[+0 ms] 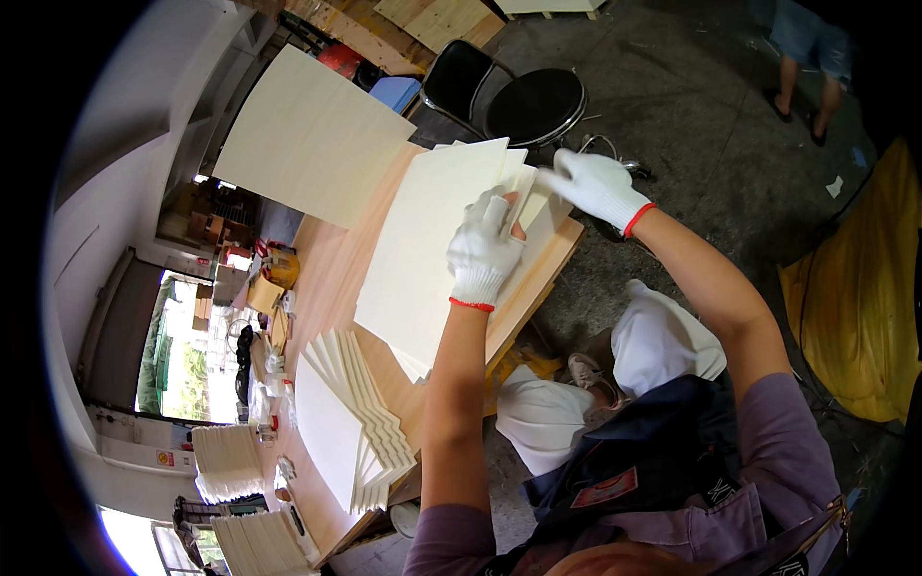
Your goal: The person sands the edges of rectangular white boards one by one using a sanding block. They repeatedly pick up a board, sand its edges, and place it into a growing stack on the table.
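A stack of pale, cream-white boards (423,221) lies slightly fanned on the wooden table. My left hand (483,245), in a white knitted glove with a red cuff, rests on the top board near its right edge. Its fingers are apart, and bare thumb and finger tips show from the glove. My right hand (600,187), gloved the same way, is beside the stack's far right corner. Its fingers point toward the board edges and are smeared, so whether they touch or grip a board cannot be made out.
A large pale sheet (312,139) stands at the table's far end. Another fanned stack of boards (331,413) lies nearer left on the wooden table (331,259). A black chair (533,104) is beyond the table; a person (812,58) stands far right. Yellow sheeting (855,298) hangs at right.
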The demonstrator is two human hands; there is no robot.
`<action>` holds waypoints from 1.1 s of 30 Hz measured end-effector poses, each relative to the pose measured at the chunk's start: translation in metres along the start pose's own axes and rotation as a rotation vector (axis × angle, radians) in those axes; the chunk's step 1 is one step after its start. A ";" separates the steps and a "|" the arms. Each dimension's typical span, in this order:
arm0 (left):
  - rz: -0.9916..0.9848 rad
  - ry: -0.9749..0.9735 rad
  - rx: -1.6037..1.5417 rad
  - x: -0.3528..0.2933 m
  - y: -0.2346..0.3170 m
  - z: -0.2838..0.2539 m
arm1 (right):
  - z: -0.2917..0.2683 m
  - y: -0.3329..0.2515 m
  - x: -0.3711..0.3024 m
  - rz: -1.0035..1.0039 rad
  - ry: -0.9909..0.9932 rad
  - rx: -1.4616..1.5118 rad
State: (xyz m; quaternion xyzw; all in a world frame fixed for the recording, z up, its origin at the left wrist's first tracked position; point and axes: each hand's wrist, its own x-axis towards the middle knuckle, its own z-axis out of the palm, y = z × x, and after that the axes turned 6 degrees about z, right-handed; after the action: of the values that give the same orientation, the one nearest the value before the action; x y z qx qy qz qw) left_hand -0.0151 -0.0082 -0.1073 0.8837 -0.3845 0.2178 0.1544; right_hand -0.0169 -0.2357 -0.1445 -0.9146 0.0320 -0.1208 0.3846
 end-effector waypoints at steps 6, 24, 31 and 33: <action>-0.099 -0.102 0.079 0.012 -0.001 0.004 | 0.007 0.012 0.006 -0.319 0.110 -0.285; -0.203 -0.088 -0.333 0.012 -0.007 0.006 | 0.024 -0.016 0.006 -0.054 0.076 0.291; -0.298 -0.118 -0.364 0.012 -0.007 0.004 | 0.031 -0.012 0.008 -0.071 0.105 0.300; -0.351 -0.069 -0.408 0.012 -0.005 0.004 | 0.032 -0.012 0.008 -0.075 0.104 0.297</action>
State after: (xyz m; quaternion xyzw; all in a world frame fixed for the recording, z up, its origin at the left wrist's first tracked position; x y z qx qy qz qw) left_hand -0.0032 -0.0140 -0.1057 0.8944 -0.2663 0.0753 0.3514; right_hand -0.0017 -0.2064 -0.1564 -0.8407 -0.0005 -0.1855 0.5087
